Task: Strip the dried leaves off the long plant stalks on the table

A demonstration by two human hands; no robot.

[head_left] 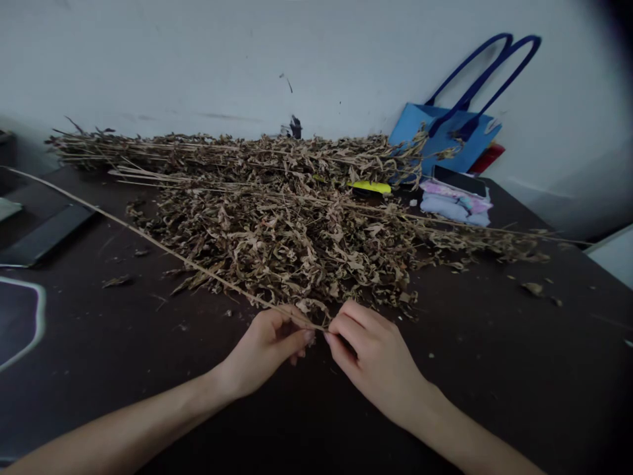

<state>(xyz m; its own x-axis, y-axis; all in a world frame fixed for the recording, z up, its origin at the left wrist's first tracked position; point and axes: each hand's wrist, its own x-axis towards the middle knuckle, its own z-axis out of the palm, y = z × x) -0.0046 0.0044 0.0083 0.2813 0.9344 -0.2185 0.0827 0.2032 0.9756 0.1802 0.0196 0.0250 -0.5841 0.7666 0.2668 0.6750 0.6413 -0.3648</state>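
No lettering is readable; no numbers or signs.

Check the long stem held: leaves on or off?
Mostly off: the stem looks bare beyond the left hand; near the right hand, cannot tell.

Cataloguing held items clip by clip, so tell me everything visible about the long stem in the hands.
The stem is thin, straw-brown, dry and woody-looking, slightly bowed and mostly bare. The left hand holds it close to its near end, and the right hand pinches that end. From there it slants to the picture's left edge, passing the near left side of the dried leaf pile; whether it touches that is unclear.
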